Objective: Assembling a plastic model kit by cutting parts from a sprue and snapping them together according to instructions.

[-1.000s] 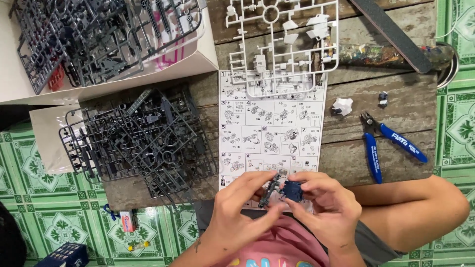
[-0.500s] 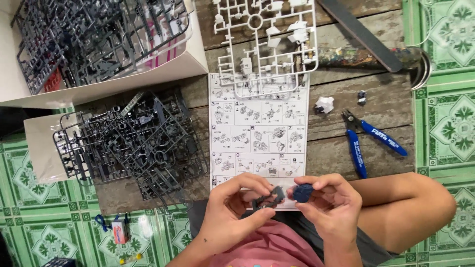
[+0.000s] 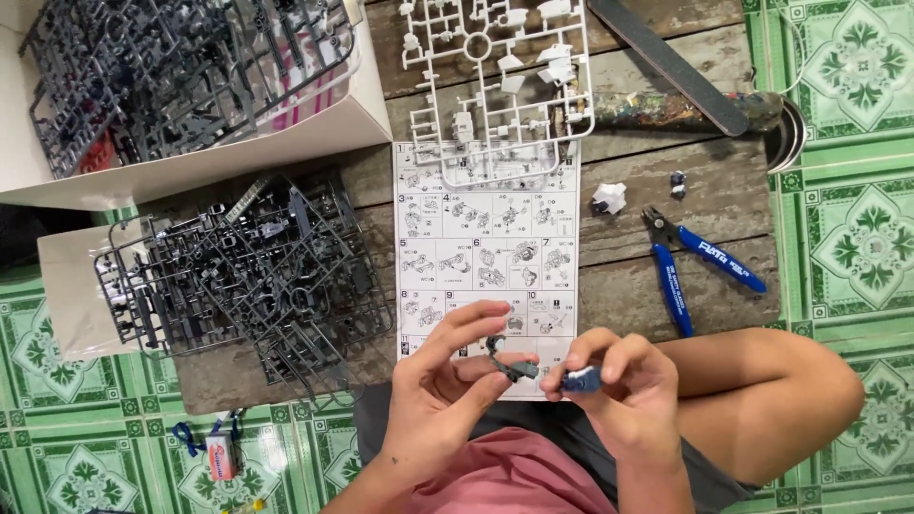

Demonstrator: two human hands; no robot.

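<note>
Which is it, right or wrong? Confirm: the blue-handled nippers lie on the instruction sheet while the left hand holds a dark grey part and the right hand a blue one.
Wrong on one point. The head view shows the blue-handled nippers on the bare wooden table, right of the instruction sheet, not on it. The left hand does hold the dark grey part, the right hand the blue part.

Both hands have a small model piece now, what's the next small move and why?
Probably bring the two pieces together and press-fit them. The left hand pinches a small dark grey part, the right hand a small blue part; they sit nearly touching, just apart, above the instruction sheet.
</note>
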